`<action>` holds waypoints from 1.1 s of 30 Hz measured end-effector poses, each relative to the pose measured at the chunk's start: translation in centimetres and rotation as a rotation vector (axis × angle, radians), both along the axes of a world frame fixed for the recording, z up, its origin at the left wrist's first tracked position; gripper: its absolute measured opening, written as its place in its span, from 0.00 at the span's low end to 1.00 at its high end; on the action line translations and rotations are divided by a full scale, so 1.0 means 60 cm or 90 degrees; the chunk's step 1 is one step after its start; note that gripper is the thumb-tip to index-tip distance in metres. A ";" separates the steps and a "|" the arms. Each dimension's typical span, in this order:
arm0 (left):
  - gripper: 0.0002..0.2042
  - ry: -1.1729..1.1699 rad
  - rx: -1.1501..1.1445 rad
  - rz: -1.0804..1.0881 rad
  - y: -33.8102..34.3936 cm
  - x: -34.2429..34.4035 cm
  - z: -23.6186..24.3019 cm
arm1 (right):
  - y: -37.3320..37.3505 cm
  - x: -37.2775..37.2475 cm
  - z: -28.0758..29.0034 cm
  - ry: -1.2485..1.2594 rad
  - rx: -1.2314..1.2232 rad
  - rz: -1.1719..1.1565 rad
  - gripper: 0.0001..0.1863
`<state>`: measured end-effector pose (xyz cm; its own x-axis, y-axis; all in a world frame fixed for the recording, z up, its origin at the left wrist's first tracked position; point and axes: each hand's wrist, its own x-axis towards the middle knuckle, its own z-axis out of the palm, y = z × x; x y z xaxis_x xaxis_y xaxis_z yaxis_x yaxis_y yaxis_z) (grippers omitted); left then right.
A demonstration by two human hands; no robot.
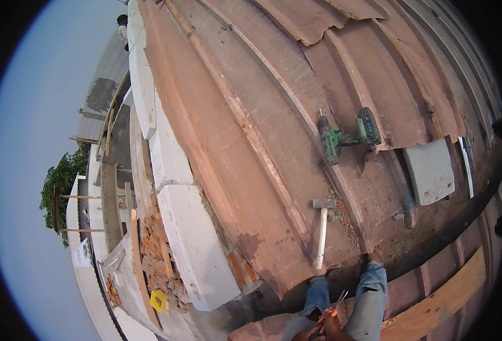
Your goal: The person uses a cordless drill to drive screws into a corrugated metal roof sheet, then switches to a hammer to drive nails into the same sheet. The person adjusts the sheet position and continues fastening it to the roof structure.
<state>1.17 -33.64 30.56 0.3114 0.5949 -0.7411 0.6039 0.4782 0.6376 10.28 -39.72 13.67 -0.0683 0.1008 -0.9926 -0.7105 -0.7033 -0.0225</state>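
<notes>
At the lower edge, between my jean-clad legs, both my hands are close together. My right hand (334, 328) is closed around an orange-handled hand tool (341, 297) with slim metal prongs pointing up and away; its exact kind is too small to tell. My left hand (304, 335) is beside it, largely cut off by the frame, so its fingers do not show clearly. Ahead of my feet a hammer (322, 238) with a pale handle lies on the rusty ribbed metal sheeting (251, 187). Farther off, a green and black cordless drill (331, 139) lies on its side.
A grey block (429, 172) rests on the sheeting at right. White blocks (197, 250) form the left edge, with broken bricks (158, 256) and timber beyond. A wooden plank (444, 301) lies at lower right. Another person (122, 33) is far off at upper left.
</notes>
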 end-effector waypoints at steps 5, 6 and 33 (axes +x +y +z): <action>0.22 0.126 -0.084 0.017 -0.005 -0.007 -0.027 | 0.004 -0.007 0.015 -0.053 0.034 0.021 0.11; 0.21 0.162 -0.079 0.001 -0.003 -0.009 -0.035 | 0.003 -0.008 0.018 -0.064 0.041 0.029 0.11; 0.29 0.469 -0.086 0.314 0.094 -0.233 -0.182 | 0.097 0.014 -0.033 0.073 0.417 0.653 0.20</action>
